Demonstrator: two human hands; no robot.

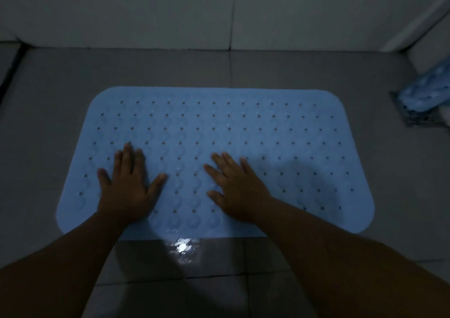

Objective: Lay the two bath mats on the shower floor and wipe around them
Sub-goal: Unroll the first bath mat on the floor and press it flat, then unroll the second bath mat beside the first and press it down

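2nd mat (425, 91) by rt wall (428, 25)

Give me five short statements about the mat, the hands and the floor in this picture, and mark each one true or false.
1. Both hands lie flat on the blue mat, fingers spread. True: the left hand and the right hand press on its near half.
2. The mat is rolled up against the wall. False: it lies spread out flat on the tiled floor.
3. The mat has rows of small holes. True.
4. The right hand grips a cloth. False: it holds nothing; no cloth shows in either hand.
5. A second blue mat lies flat beside the first. False: it sits bunched up at the right edge, over the floor drain, apart from the first mat.
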